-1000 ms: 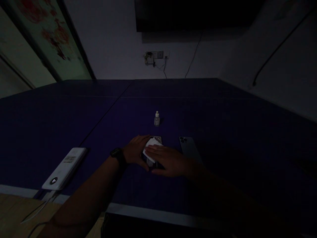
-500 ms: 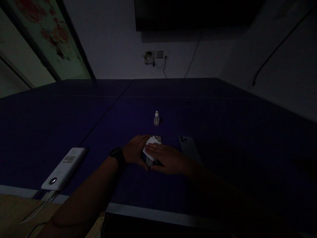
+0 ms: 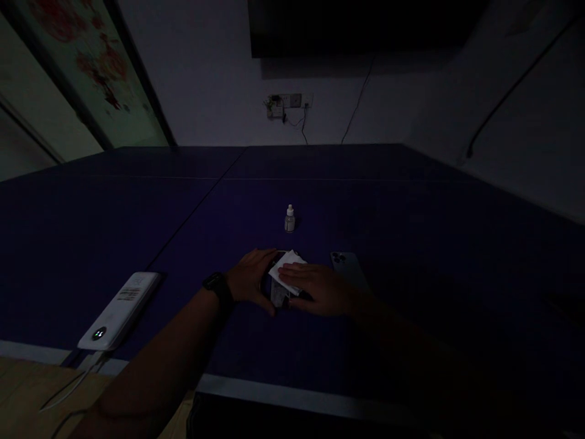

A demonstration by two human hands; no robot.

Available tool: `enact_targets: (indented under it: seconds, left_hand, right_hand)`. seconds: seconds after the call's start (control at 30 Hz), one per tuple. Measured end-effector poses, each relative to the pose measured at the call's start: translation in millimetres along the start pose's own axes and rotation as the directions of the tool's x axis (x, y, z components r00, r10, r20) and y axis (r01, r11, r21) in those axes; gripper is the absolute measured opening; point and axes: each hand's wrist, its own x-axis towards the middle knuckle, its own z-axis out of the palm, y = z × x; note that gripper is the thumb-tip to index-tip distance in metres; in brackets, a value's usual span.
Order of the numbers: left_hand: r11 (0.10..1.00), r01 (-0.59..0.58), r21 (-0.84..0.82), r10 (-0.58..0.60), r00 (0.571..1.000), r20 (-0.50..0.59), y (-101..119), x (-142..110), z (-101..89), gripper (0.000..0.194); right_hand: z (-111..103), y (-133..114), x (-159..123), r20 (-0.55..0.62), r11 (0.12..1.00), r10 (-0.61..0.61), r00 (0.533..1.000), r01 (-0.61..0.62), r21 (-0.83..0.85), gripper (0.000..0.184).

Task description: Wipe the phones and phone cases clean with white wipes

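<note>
My left hand (image 3: pixel 249 283) grips the left edge of a dark smartphone (image 3: pixel 278 296) lying on the table, and a black watch (image 3: pixel 217 286) sits on that wrist. My right hand (image 3: pixel 322 291) presses a white wipe (image 3: pixel 287 270) against the phone's face, covering much of it. Just right of my right hand lies a second, pale smartphone (image 3: pixel 348 268), back up, with its camera cluster showing. A small white dropper bottle (image 3: pixel 289 219) stands upright beyond the hands, apart from them.
A white power bank (image 3: pixel 119 311) with glowing digits lies at the left, a cable trailing from its near end over the table edge. The dark blue table (image 3: pixel 365 207) has a seam across it. Behind it are a wall socket with cords and a dark screen.
My right hand has slid rightward, taking the white wipe across the phone. My left hand and the other objects have stayed in place.
</note>
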Motion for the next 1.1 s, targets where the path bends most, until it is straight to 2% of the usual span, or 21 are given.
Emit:
enact_targets:
  seconds: [0.13,0.23,0.43,0.63,0.77,0.83,0.97,1.1]
  left_hand:
    - [1.0,-0.019,0.008,0.019,1.0,-0.007,-1,1,1.1,0.143]
    - [1.0,-0.006,0.01,0.006,1.0,0.0,0,0,0.4,0.144]
    - [1.0,0.009,0.009,-0.009,1.0,0.005,1,-1,-1.1,0.144]
    - [1.0,0.025,-0.001,-0.025,1.0,-0.002,0,1,0.8,0.15]
    - [1.0,-0.005,0.001,0.005,1.0,-0.026,-3,-1,3.6,0.149]
    - [1.0,-0.018,0.001,0.018,0.999,-0.037,-5,-1,4.9,0.148]
    - [1.0,0.0,0.002,0.0,1.0,-0.027,-5,-1,5.5,0.153]
    - [1.0,-0.01,0.011,0.011,0.999,-0.037,-5,0,4.9,0.153]
  right_hand:
    - [4,-5,0,0.034,0.999,-0.047,0.998,0.047,0.01,0.066]
    - [9,-8,6,0.055,0.999,-0.033,0.998,0.033,0.003,0.071]
    - [-1,0,-3,-0.002,0.999,-0.029,1.0,0.029,0.013,0.057]
    - [4,-9,4,0.05,0.999,-0.044,0.998,0.045,-0.026,0.068]
    - [4,1,4,0.024,1.0,0.0,1.0,0.001,-0.031,0.06]
    - [2,5,0,0.002,1.0,-0.016,1.0,0.016,-0.008,0.058]
    - [3,0,1,0.022,0.997,-0.07,0.997,0.071,-0.012,0.065]
    - [6,-5,7,0.033,0.998,-0.04,0.999,0.041,-0.043,0.063]
